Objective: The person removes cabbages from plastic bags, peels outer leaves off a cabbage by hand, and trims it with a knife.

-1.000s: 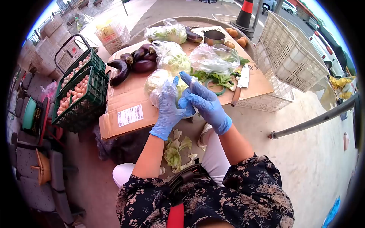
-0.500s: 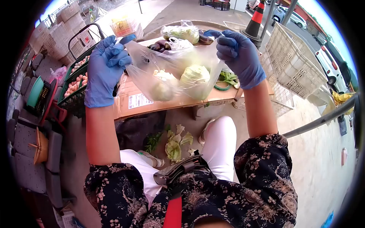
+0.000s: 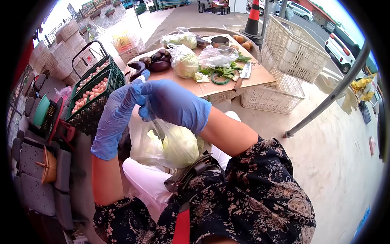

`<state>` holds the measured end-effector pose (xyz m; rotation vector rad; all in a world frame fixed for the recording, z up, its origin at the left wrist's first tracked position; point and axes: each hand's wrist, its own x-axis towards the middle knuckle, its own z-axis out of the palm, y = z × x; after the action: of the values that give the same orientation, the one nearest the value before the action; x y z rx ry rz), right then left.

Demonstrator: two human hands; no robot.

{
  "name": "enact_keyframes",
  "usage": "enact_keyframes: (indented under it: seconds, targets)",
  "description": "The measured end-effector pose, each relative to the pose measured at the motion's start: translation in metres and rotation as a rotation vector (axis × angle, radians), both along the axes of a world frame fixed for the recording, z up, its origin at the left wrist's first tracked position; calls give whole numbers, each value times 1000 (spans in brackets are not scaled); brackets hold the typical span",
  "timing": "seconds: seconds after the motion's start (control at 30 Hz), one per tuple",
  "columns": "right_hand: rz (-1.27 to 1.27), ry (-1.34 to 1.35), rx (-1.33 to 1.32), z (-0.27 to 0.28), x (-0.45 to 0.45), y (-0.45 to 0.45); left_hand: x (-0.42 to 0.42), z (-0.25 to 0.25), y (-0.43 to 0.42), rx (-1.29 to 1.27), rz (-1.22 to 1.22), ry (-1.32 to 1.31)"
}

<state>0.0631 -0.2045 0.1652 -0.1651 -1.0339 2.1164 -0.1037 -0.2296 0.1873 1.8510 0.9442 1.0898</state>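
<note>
Both my hands wear blue gloves and meet at the top of a clear plastic bag (image 3: 140, 148). My left hand (image 3: 118, 116) is closed on the bag's gathered neck, and my right hand (image 3: 172, 103) grips it from the other side, its fingers partly hidden. The bag hangs over my lap with a pale green cabbage (image 3: 180, 146) and a second pale vegetable inside. Beyond, on the cardboard (image 3: 195, 88), are dark eggplants (image 3: 160, 61), a bagged cabbage (image 3: 186, 63), a crumpled clear bag (image 3: 217, 56), leafy greens (image 3: 223, 72), a green tape ring (image 3: 220, 80) and a knife (image 3: 245, 72).
Green crates of eggs (image 3: 91, 95) stand left of the table, beside dark seats (image 3: 36, 179). White crates (image 3: 294, 49) are stacked at the right, near a traffic cone (image 3: 252, 20) and a slanting metal pole (image 3: 329, 97). A metal bowl (image 3: 219, 41) sits at the table's back.
The bag, stretched wide between my hands half a second ago, now hangs lower with its top gathered. My hands have come together at the left. The cabbage bag is off the table.
</note>
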Motion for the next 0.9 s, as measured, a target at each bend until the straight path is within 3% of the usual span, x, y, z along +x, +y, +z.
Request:
enact_keyframes:
  seconds: [0.07, 0.23, 0.37, 0.43, 0.5, 0.53, 0.63, 0.67, 0.73, 0.83, 0.9]
  targets:
    - [0, 125, -174, 1, 32, 3, 4, 11, 3, 79, 12, 103]
    - [-120, 494, 71, 30, 140, -24, -15, 36, -1, 96, -234, -180]
    - [-395, 190, 295, 77, 229, -72, -50, -11, 21, -79, -299, -444]
    - [-821, -71, 314, 95, 230, -85, -65, -40, 27, -163, -169, -459]
    - [-883, -284, 339, 97, 237, -92, -79, -74, 31, -245, -8, -499]
    - [-521, -262, 433, 80, 263, -83, -85, -89, 31, -240, 53, -515]
    - [-880, -598, 256, 27, 306, -53, -104, -136, 51, -403, 144, -630]
    - [-876, -748, 171, -1, 333, -45, -111, -160, 56, -475, 132, -674]
    - [-1034, -963, -143, -74, 363, -46, -110, -201, 53, -556, 166, -646]
    - [-926, -1151, -439, -180, 419, -62, -123, -226, 44, -728, 137, -640]
    - [-1029, -1218, -583, -252, 450, -77, -120, -234, 48, -804, 59, -670]
